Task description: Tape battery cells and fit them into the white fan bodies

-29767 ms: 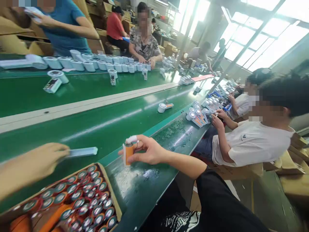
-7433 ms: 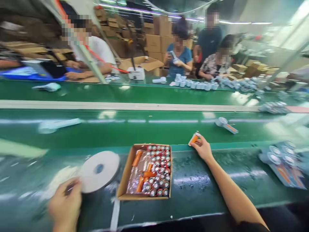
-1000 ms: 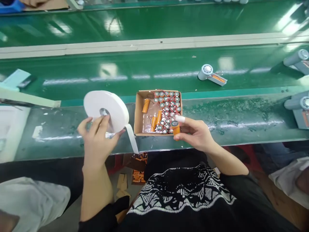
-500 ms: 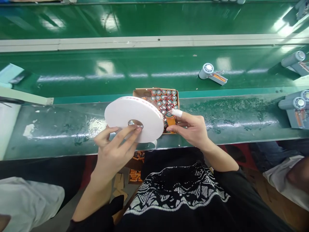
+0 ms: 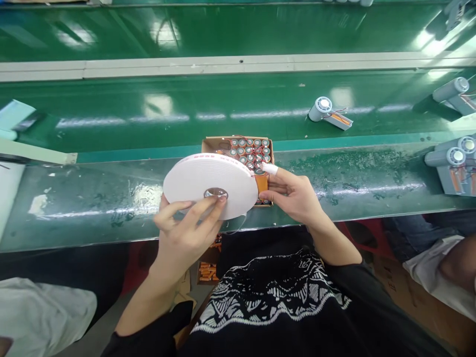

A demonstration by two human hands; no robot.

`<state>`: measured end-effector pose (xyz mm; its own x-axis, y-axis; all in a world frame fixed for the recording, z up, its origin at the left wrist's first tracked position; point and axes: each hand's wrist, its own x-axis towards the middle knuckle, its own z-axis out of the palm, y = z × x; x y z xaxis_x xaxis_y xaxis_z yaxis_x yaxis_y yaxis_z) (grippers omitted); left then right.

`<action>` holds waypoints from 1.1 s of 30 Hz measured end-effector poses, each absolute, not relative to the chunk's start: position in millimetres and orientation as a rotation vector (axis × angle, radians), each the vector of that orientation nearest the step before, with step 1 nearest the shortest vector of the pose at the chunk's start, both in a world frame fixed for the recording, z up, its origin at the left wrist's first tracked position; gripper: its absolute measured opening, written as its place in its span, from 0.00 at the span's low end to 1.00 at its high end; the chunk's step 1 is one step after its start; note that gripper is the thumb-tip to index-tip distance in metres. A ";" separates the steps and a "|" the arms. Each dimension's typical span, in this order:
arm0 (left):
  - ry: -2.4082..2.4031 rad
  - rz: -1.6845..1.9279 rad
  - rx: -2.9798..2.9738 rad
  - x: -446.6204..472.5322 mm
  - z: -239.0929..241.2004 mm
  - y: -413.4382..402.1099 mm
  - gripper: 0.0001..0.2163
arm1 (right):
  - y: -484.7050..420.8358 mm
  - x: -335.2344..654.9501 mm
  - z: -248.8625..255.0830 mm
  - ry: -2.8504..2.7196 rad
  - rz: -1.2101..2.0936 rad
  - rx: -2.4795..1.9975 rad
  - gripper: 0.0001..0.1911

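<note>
My left hand (image 5: 193,223) grips a large roll of white tape (image 5: 186,181), two fingers at its center hole and the rest at its near edge. The roll is tilted, with red print along its rim. A loose strip hangs at its lower right. My right hand (image 5: 293,196) is closed on an orange-wrapped battery (image 5: 263,184), thumb below and fingers behind, just right of the roll. White wrapping covers its index fingertip. Behind both hands stands an open cardboard box (image 5: 213,144) filled with upright round batteries and red wires. The roll hides the box's front left part.
A grey fan-like unit (image 5: 322,109) lies on the green conveyor belt (image 5: 238,99), with more grey units (image 5: 451,161) at the right. Orange batteries (image 5: 208,271) lie in a box below the table edge (image 5: 111,240). People sit on both sides, a sleeve (image 5: 48,307) showing at left.
The tape roll and my left hand have shifted slightly right and down, closer to the orange battery. My right hand keeps its grip on the battery.
</note>
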<state>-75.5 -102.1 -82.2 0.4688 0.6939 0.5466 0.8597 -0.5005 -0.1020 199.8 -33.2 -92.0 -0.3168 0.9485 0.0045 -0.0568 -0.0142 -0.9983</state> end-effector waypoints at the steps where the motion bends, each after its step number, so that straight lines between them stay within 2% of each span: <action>1: -1.292 -0.638 -2.364 -72.2 -83.8 -102.6 0.38 | -31.9 199.7 -93.8 -1.322 1.482 -0.978 0.30; 4: -1.299 -0.699 -2.331 -59.3 -90.6 -105.2 0.40 | -31.3 194.9 -105.1 -1.110 1.446 -0.914 0.33; 9: -1.372 -0.850 -2.171 -32.4 -99.9 -106.6 0.41 | -51.7 166.7 -134.1 -0.844 1.108 -0.953 0.45; 12: -1.430 -0.954 -2.111 -18.4 -102.9 -104.0 0.40 | -64.1 147.9 -144.0 -0.785 0.998 -0.927 0.48; 16: -1.495 -1.064 -2.185 -5.5 -106.6 -108.5 0.41 | -44.1 163.6 -127.4 -0.882 0.976 -0.903 0.41; 21: -1.437 -0.965 -2.495 -48.4 -116.3 -136.5 0.35 | 33.7 274.5 -82.3 -0.948 0.469 -0.703 0.23; 24: -1.708 -0.966 -2.055 -125.1 -132.0 -137.4 0.37 | 60.6 326.0 -91.7 -1.035 0.546 -0.712 0.30; 27: -2.133 -0.920 -1.896 -195.3 -159.6 -117.5 0.31 | 68.2 333.4 -134.0 -1.100 0.793 -0.904 0.41; 30: -2.328 -0.941 -1.908 -224.2 -191.0 -96.7 0.33 | 72.9 321.7 -176.9 -1.105 0.960 -1.088 0.42; 33: -2.247 -0.927 -1.890 -222.6 -211.6 -87.2 0.33 | 76.1 315.6 -196.0 -1.073 1.022 -1.180 0.43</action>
